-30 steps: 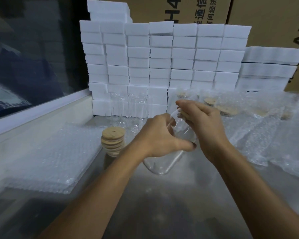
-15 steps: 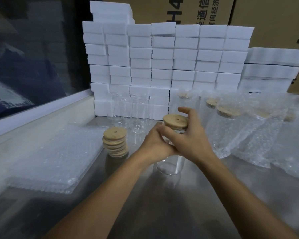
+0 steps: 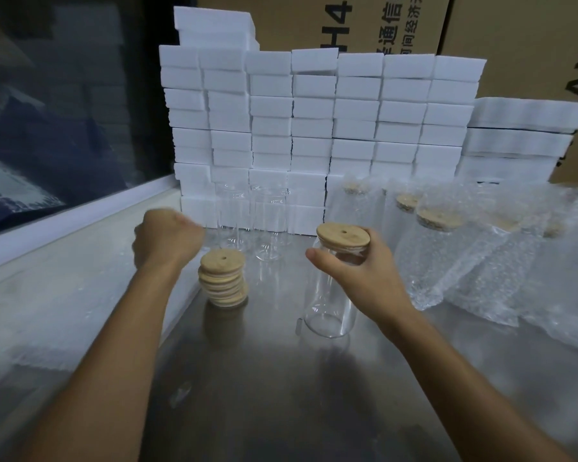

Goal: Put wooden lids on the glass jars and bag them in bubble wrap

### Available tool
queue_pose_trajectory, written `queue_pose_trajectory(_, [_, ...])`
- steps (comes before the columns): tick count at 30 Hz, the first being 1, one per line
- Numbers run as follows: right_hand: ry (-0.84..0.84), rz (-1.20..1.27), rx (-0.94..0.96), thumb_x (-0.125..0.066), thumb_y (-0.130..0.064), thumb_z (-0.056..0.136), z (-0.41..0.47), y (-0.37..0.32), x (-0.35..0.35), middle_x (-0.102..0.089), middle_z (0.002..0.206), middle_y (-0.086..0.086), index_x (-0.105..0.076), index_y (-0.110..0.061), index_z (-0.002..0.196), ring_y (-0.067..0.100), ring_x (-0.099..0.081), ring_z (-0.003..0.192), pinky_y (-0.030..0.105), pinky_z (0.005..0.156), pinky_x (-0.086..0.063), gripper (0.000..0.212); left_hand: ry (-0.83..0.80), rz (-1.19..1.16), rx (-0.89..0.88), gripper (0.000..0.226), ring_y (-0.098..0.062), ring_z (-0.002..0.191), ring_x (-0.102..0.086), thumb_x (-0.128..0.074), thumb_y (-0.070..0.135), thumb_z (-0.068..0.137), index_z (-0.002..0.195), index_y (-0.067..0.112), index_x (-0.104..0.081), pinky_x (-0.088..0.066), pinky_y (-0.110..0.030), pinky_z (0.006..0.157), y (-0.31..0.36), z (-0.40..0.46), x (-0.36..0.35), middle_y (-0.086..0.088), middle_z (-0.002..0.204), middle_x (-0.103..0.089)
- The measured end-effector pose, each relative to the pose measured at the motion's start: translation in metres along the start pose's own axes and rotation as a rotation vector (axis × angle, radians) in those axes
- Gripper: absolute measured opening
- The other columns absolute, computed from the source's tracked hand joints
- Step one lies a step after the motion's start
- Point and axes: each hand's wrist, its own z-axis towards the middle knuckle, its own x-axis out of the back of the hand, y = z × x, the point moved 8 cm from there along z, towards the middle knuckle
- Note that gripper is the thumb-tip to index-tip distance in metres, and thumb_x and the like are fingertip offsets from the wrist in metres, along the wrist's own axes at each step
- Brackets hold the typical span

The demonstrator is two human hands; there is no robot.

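1. The right hand (image 3: 364, 278) has its fingers clamped on a lidded glass jar (image 3: 331, 295) standing upright on the table (image 3: 281, 378).
2. The left hand (image 3: 166, 240) hovers beside the stack of wooden lids (image 3: 223, 281), fingers curled together, holding nothing.

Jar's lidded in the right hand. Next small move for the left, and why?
Probably the left hand should take a bag from the bubble wrap stack. The wooden lid already sits on the glass jar held by the right hand; the left hand is over that stack, holding nothing I can see.
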Motion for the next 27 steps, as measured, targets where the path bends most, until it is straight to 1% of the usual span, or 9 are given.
queue_pose_trajectory(4, [-0.007,0.005,-0.003,-0.090,-0.046,0.068,0.001,0.002,0.000,-0.068,0.117,-0.014,-0.057,-0.028,0.121,0.006,-0.064,0.111,0.029,0.097,-0.052,0.066,-0.069,0.337,0.131,0.041,-0.043,0.109,-0.060,-0.072,0.029,0.081,0.113,0.005,-0.064,-0.049,-0.043,0.089,-0.054,0.002,-0.028,-0.022,0.121,-0.062])
queue_pose_trajectory(6, [-0.010,0.005,0.002,-0.090,-0.046,0.067,0.001,0.002,-0.001,-0.068,0.117,-0.015,-0.057,-0.029,0.121,0.006,-0.064,0.112,0.029,0.098,-0.052,0.066,-0.045,0.402,0.106,0.036,-0.042,0.107,-0.060,-0.072,0.023,0.080,0.110,0.005,-0.062,-0.049,-0.043,0.088,-0.063,-0.001,-0.035,-0.021,0.118,-0.063])
queue_pose_trajectory(9, [-0.010,0.005,0.007,-0.090,-0.049,0.065,0.002,0.004,0.000,-0.068,0.118,-0.014,-0.057,-0.028,0.122,0.007,-0.064,0.112,0.032,0.099,-0.053,0.069,0.025,0.392,0.091,0.025,-0.043,0.102,-0.062,-0.070,0.016,0.081,0.103,0.005,-0.064,-0.049,-0.042,0.083,-0.066,-0.003,-0.036,-0.021,0.112,-0.065])
queue_pose_trajectory(12, [-0.021,-0.014,0.011,-0.091,-0.051,0.062,0.002,0.007,-0.001,-0.067,0.120,-0.013,-0.056,-0.027,0.126,0.007,-0.064,0.112,0.033,0.100,-0.053,0.076,0.058,0.326,0.130,0.025,-0.044,0.102,-0.062,-0.072,0.018,0.082,0.101,0.004,-0.066,-0.048,-0.041,0.080,-0.067,-0.003,-0.033,-0.022,0.111,-0.066])
queue_pose_trajectory(16, [-0.055,-0.069,-0.024,-0.094,-0.047,0.060,0.002,0.026,-0.005,-0.062,0.118,-0.013,-0.048,-0.032,0.129,0.005,-0.062,0.108,0.028,0.092,-0.053,0.085,0.151,0.205,0.137,0.020,-0.044,0.101,-0.062,-0.066,0.018,0.087,0.100,0.005,-0.070,-0.047,-0.042,0.078,-0.055,-0.004,-0.017,-0.020,0.110,-0.067])
queue_pose_trajectory(20, [-0.096,-0.118,-0.153,-0.094,-0.043,0.063,-0.007,0.068,-0.012,-0.059,0.117,-0.005,-0.042,-0.030,0.129,0.012,-0.061,0.105,0.027,0.086,-0.052,0.085,0.295,0.083,-0.096,0.013,-0.038,0.096,-0.061,-0.057,0.014,0.093,0.097,0.008,-0.067,-0.044,-0.039,0.071,-0.013,-0.010,0.006,-0.013,0.103,-0.068])
queue_pose_trajectory(23, [-0.060,-0.207,-0.167,-0.093,-0.047,0.064,-0.008,0.086,-0.009,-0.055,0.113,-0.013,-0.040,-0.030,0.130,0.007,-0.060,0.098,0.022,0.081,-0.048,0.086,0.294,-0.069,-0.299,0.008,-0.025,0.083,-0.048,-0.056,0.009,0.093,0.091,0.016,-0.058,-0.034,-0.034,0.070,0.024,-0.024,0.008,-0.001,0.090,-0.061])
queue_pose_trajectory(25, [-0.013,-0.220,-0.175,-0.092,-0.048,0.064,-0.006,0.091,-0.004,-0.055,0.112,-0.014,-0.041,-0.028,0.133,0.007,-0.061,0.097,0.026,0.084,-0.050,0.088,0.258,-0.154,-0.442,0.011,-0.020,0.080,-0.046,-0.056,0.007,0.092,0.092,0.018,-0.058,-0.034,-0.029,0.071,0.048,-0.036,0.003,0.004,0.088,-0.059])
queue_pose_trajectory(27, [0.039,-0.249,-0.186,-0.091,-0.049,0.066,-0.004,0.095,0.000,-0.057,0.121,-0.007,-0.041,-0.022,0.139,0.014,-0.061,0.106,0.036,0.094,-0.052,0.093,0.207,-0.210,-0.555,0.015,-0.019,0.078,-0.051,-0.055,0.005,0.089,0.097,0.016,-0.059,-0.037,-0.026,0.072,0.067,-0.052,-0.006,0.005,0.087,-0.060])
